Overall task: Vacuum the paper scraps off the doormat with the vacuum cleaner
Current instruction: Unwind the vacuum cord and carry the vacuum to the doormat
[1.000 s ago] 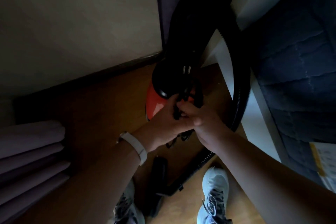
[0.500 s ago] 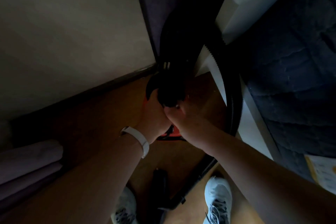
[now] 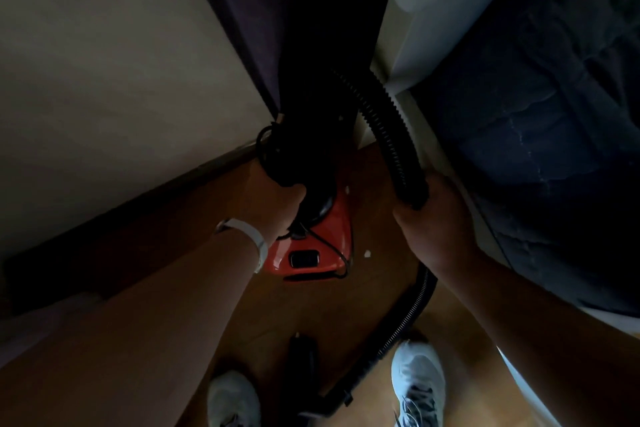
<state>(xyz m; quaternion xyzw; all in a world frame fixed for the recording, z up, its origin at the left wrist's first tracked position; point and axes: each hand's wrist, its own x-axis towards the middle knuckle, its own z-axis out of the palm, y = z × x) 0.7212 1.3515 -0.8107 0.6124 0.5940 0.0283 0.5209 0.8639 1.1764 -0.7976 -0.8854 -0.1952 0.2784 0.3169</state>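
Observation:
A red vacuum cleaner (image 3: 311,246) with a black top stands on the wooden floor in a dim corner. My left hand (image 3: 273,201), with a white wristband, grips the black top handle together with a bundle of black cord (image 3: 273,149). My right hand (image 3: 429,222) grips the black ribbed hose (image 3: 388,128), which arches up beside the bed and runs down to the floor nozzle (image 3: 332,402) between my feet. A small white paper scrap (image 3: 366,254) lies on the floor by the vacuum. No doormat is in view.
A bed with a dark blue quilt (image 3: 540,135) and white frame fills the right side. A pale wall (image 3: 104,80) with dark skirting closes the left. A dark curtain (image 3: 287,21) hangs in the corner. My white shoes (image 3: 417,381) stand below, a black object (image 3: 303,354) between them.
Both hands were together at the vacuum's top. Now my right hand has moved right and taken the hose, while my left keeps the handle and cord. The red body shows more.

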